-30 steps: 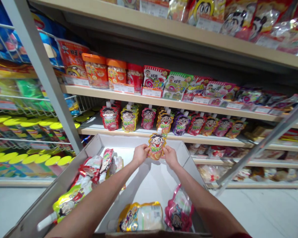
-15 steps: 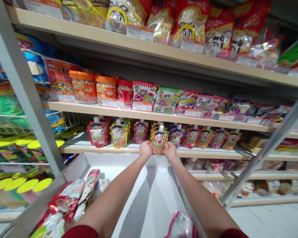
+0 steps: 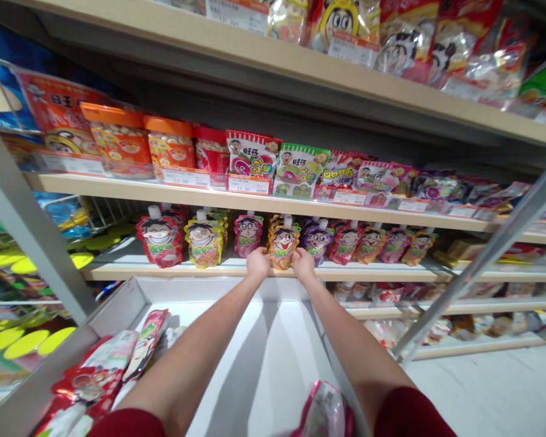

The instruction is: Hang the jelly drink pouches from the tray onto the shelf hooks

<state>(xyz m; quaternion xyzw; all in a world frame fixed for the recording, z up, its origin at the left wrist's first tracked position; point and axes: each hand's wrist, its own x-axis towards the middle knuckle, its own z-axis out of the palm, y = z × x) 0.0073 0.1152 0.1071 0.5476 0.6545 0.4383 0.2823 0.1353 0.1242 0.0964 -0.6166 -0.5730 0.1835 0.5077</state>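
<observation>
An orange jelly pouch (image 3: 283,246) with a white spout and a cartoon face stands upright at the shelf's front edge. My left hand (image 3: 258,263) pinches its left side, and my right hand (image 3: 303,264) pinches its right side. More orange pouches show just behind it. Left of my hands stands a pink pouch (image 3: 248,233); on the right, close to my right fingers, is a purple pouch (image 3: 317,241). Further left are a yellow pouch (image 3: 203,240) and a red pouch (image 3: 160,238).
Below the shelf (image 3: 200,271) sits a white open box (image 3: 236,388), with red pouches (image 3: 91,376) at its left and a pink-edged pouch (image 3: 325,409) near me. Gummy bags (image 3: 250,159) line the shelf above. A slanted metal post (image 3: 477,261) stands on the right.
The orange pouch and both hands have moved slightly back into the row on the shelf. My view has shifted nearer and to the right.
</observation>
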